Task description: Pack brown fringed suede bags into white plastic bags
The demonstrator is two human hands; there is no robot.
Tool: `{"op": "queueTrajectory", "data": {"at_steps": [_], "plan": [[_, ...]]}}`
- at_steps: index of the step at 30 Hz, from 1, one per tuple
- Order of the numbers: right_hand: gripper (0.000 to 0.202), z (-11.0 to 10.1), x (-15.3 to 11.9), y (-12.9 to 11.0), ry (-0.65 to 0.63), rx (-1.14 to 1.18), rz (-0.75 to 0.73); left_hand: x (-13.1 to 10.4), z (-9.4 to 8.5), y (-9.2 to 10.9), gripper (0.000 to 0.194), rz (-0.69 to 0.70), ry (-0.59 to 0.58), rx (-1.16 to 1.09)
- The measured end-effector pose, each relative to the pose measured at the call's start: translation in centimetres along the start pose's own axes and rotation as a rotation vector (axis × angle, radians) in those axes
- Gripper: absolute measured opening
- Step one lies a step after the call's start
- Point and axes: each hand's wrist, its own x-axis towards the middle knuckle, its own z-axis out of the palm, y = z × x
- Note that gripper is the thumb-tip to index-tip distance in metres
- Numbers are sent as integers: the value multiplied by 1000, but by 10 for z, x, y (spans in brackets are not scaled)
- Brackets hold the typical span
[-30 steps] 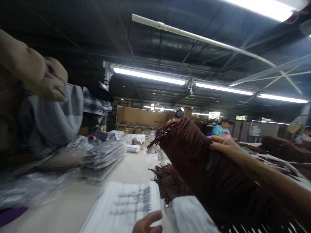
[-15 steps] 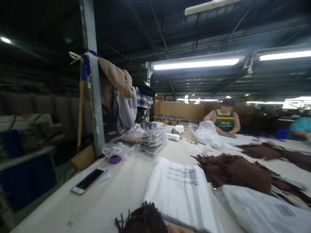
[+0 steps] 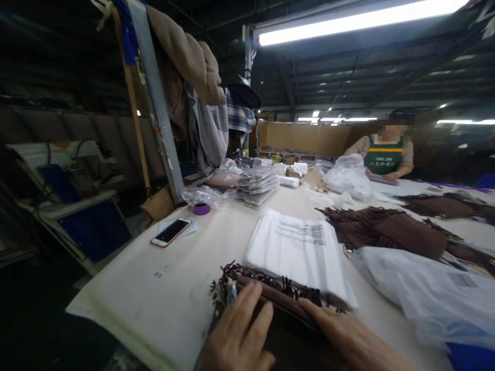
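Garment workshop: sewing machine (image 3: 69, 170), bagged textiles (image 3: 257, 183), strip lighting (image 3: 359, 23).

long tube light (image 3: 363, 23) overhead glares white at your upper right, edges blooming. ceiling (image 3: 348, 77) dim, floor (image 3: 42, 319) at lower left near black. you get soft, even light on pale tabletop (image 3: 154, 288), faint shadows only. sheen on clear bag (image 3: 417, 293). dark fabric (image 3: 286, 335) by your hands swallows detail. wide lens tilts post (image 3: 164, 118); far background soft, grainy, pixel blocks over co-worker's head.
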Motion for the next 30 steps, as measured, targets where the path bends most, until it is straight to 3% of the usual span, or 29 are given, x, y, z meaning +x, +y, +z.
{"op": "queueTrajectory", "data": {"at_steps": [2,5,8,12,16,21,23,26,28,30], "plan": [[58,-26,7,-12,-98,136,20,27,-22,2,45,236,-146,531],[43,-57,18,-18,-275,328,25,69,-43,8,32,133,-453,916],[34,-78,20,-11,-348,395,27,99,-54,24,18,36,-685,928],[37,-89,10,2,-340,354,43,121,-66,49,10,95,-709,914],[24,-87,6,12,-285,244,100,139,-74,53,13,146,-760,971],[12,-110,18,20,-309,128,188,159,-75,55,24,186,-739,1041],[12,-127,20,18,-292,83,215,164,-77,61,23,252,-640,1123],[19,-145,16,10,-162,-90,229,168,-82,67,24,441,-459,1257],[29,-140,9,3,-70,-242,245,165,-86,65,22,590,-370,1334],[43,-117,-1,-3,42,-353,198,152,-87,53,24,809,-242,1399]]}}
